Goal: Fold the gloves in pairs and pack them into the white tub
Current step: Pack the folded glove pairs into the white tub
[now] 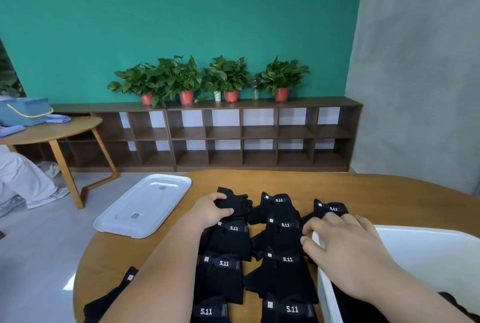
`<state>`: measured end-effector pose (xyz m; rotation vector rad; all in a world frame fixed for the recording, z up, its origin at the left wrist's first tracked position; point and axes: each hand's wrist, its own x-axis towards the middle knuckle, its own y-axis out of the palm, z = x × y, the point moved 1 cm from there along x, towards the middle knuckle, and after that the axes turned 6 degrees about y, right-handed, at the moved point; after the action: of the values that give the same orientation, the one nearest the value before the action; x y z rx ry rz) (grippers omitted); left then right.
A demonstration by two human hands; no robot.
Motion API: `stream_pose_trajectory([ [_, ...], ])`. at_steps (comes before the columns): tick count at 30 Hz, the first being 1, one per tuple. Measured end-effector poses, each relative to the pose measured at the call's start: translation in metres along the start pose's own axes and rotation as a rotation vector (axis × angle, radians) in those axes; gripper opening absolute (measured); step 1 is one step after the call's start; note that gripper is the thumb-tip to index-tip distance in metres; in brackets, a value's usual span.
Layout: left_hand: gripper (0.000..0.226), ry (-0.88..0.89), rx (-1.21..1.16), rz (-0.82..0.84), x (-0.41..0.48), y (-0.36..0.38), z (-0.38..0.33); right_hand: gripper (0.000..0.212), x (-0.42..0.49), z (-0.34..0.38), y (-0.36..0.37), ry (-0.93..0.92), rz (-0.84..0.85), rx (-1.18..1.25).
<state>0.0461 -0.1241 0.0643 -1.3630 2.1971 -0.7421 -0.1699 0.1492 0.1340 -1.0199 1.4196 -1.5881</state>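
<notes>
While pinching the far black glove (233, 203) between thumb and curled fingers of the left hand (210, 209), expect light, limp fabric, likely to flop and unfold. Better taken by the firmer branded cuff. Right hand (348, 242) loosely spread, resting at the white tub (428, 257) rim; other gloves (283, 242) in rows on the table (389, 192) beside it.

Gloves (281, 242) lie between lid (145, 204), left, and tub (426, 250), right.

white tub (428, 244): cut off right | front gloves (291, 309): cut off below
</notes>
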Motion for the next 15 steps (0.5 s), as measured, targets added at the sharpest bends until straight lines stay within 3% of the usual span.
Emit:
stream_pose_trajectory([
  [8, 0.055, -0.080, -0.117, -0.018, 0.021, -0.001, 0.004, 0.036, 0.000, 0.003, 0.000, 0.006, 0.009, -0.015],
  [15, 0.059, 0.062, -0.239, -0.208, 0.014, -0.002, 0.002, 0.035, -0.002, 0.004, -0.002, 0.017, 0.025, 0.018],
])
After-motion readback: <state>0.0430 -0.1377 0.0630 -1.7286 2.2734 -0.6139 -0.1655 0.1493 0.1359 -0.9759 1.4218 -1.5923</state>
